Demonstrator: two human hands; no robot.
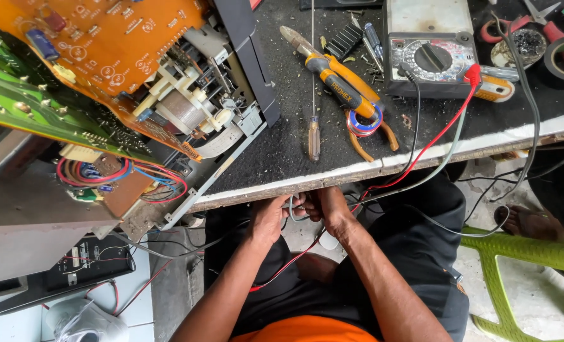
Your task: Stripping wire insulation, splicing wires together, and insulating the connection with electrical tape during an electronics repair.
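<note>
Both hands meet just below the workbench edge point(421, 161): left hand point(270, 218) and right hand point(330, 209) are closed together, pinching a grey wire point(293, 212) between them, over the lap. Red probe lead point(437, 133) and black lead point(416, 126) run from multimeter point(431, 60) down past the hands. Pliers point(345, 88), screwdriver point(314, 136) and opened circuit-board chassis point(123, 95) sit on the bench.

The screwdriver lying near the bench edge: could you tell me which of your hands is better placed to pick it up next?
Probably the right hand: it sits almost directly below the screwdriver. The left hand is slightly farther off. Both hands are pinching the grey wire.
</note>
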